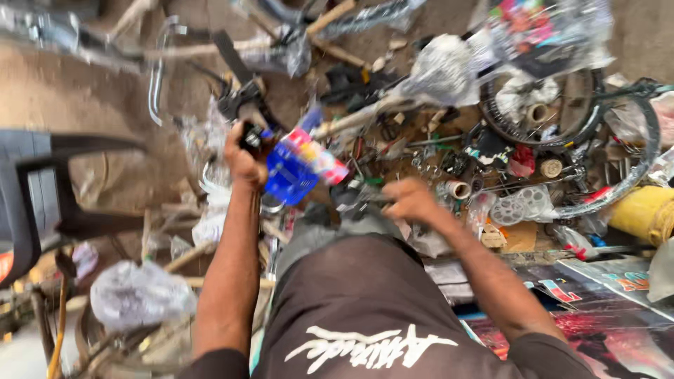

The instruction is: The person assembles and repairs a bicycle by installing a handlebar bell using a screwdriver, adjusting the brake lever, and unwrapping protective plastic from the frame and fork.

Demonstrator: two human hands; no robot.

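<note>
Blue plastic pack (298,165) w/ red-and-white printed wrapper sits just right of the left hand (244,158), touching it, held up over the cluttered ground. Left hand is clenched round a small dark grip-like part (250,135) at the pack's upper left edge; can't tell if fingers also pinch the pack itself. Right hand (411,201) is motion-blurred, fingers curled loosely, hovering near small metal bits; can't tell if it holds anything. Round white tape roll (458,189) lies just right of that hand, clear plastic bag of small white discs (523,205) further right. Black bicycle tyre w/ rim (632,151) curves along the right side, yellow cylinder (642,213) below it. Grey plastic chair (31,196) stands at far left, well apart
</note>
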